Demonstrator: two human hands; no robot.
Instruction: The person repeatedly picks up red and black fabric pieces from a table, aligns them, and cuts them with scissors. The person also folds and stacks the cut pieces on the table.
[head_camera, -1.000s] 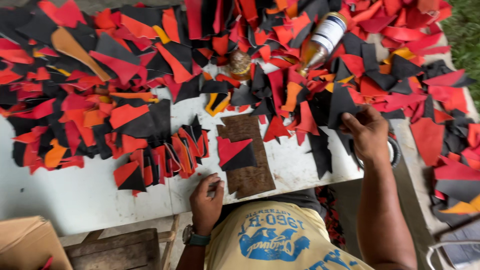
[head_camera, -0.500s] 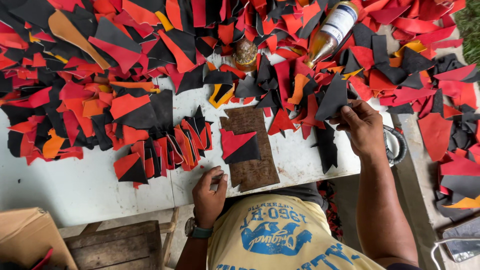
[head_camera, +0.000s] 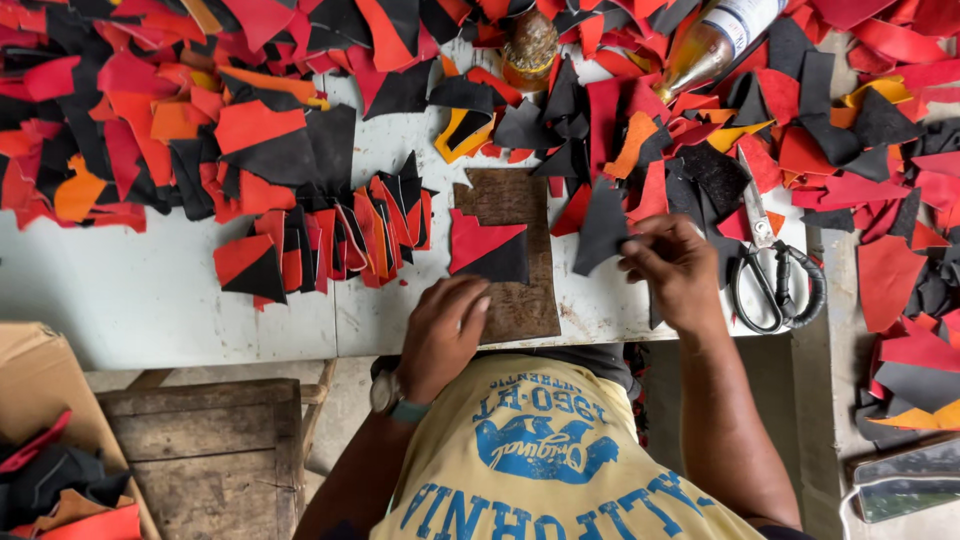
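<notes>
Black-handled scissors (head_camera: 775, 270) lie at the white table's (head_camera: 150, 300) right edge. An amber bottle (head_camera: 715, 40) lies tilted among scraps; a cardboard box (head_camera: 50, 440) sits below left.

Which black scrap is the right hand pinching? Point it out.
The black scrap right of the brown board, pinched by the right hand; the others lie loose.

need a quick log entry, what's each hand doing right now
left hand: closed loosely, resting on the brown board.
right hand: pinching a black piece.
</notes>
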